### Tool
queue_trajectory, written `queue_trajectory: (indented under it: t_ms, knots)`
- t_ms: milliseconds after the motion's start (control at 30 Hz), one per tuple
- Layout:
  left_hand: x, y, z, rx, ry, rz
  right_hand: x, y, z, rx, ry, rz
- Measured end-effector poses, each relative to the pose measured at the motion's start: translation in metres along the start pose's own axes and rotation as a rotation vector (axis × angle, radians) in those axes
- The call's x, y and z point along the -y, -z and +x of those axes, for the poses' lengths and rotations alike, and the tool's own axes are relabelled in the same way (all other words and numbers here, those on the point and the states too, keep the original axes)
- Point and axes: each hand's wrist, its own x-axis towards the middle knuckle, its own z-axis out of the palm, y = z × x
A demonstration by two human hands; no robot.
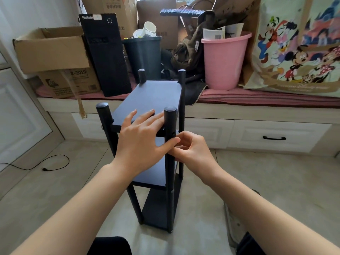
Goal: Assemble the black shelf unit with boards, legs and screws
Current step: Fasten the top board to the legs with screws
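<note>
While the black shelf unit (152,144) stands upright on the pale tiled floor (276,190) directly in front of the person, the head view shows it with three flat black boards stacked one above another and four round black legs at the corners. The top board (152,96) sits a little below the leg tops, so each post pokes up past it with a rounded cap. A small hole shows in the near right leg (170,162) just under the top board.

The left hand (141,142) lies flat across the near edge of the top board, fingers straight and spread, thumb reaching across that near right leg. The right hand (191,150) sits just right of the same leg, fingers curled with the tips pinched together against the post; whether they hold a screw cannot be made out.

Behind the unit runs a low white bench with drawers (257,133), topped with a red cushion. On it sit cardboard boxes (53,50), a black computer tower (104,54), a dark bin (145,56), a pink bucket (224,59) and a cartoon-printed bag (301,46). A black cable (46,162) trails on the floor at left.

The unit's long axis is vertical; the boards' long sides run away from the person toward the bench.
</note>
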Motion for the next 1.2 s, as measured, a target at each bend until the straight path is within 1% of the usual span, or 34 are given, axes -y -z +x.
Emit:
queue_trajectory:
  t_ms: [133,267,567,733,867,967,1067,1200]
  knots:
    - [0.000,-0.005,0.000,-0.052,-0.012,0.015,-0.002,-0.002,-0.001,-0.011,0.045,-0.015]
    - [-0.001,-0.007,0.001,-0.096,-0.021,0.028,-0.002,-0.002,-0.001,0.011,0.055,-0.008]
    - [-0.001,-0.007,0.000,-0.098,-0.015,0.002,-0.004,0.001,0.004,0.071,0.024,0.026]
    - [-0.004,-0.007,-0.001,-0.073,0.010,0.019,-0.008,0.006,0.001,0.122,-0.026,-0.079]
    - [-0.004,-0.009,-0.001,-0.095,0.007,0.016,-0.021,0.030,-0.006,0.180,-0.131,-0.189]
    - [-0.007,-0.010,0.000,-0.109,0.014,0.005,-0.044,0.057,-0.005,0.179,-0.295,-0.336]
    - [-0.012,-0.010,0.001,-0.116,0.015,0.006,-0.085,0.079,-0.004,0.117,-0.501,-0.340]
    - [-0.019,-0.012,0.003,-0.101,0.033,0.020,-0.151,0.099,-0.017,0.012,-0.674,-0.387]
